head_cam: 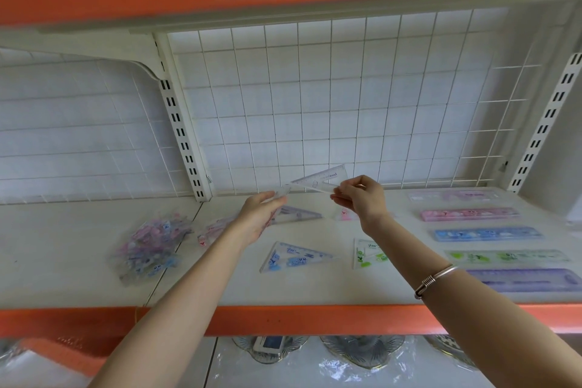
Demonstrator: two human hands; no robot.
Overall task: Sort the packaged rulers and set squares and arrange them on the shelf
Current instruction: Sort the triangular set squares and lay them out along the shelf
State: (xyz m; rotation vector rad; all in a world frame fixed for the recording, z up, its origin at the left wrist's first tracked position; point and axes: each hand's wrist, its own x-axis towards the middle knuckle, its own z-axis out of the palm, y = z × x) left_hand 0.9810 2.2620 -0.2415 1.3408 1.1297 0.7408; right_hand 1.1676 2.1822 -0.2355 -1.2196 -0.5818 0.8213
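A clear set square (319,181) hangs in the air above the white shelf (78,246). My right hand (362,198) pinches its right end, and my left hand (261,214), fingers straight, touches its left tip. On the shelf lie a purple set square (299,214), a blue set square (296,257), a green one (370,253) and a pink one (345,213), partly hidden by my right wrist. At the right a column of rulers lies flat: clear-pink (453,196), pink (469,213), blue (486,234), green (507,256), purple (526,280).
A heap of unsorted packaged pieces (151,246) sits at the shelf's left, with another packet (214,228) beside it. A wire grid (315,104) backs the shelf. The orange front edge (283,320) runs below my arms. Glass dishes (362,350) stand on the lower shelf.
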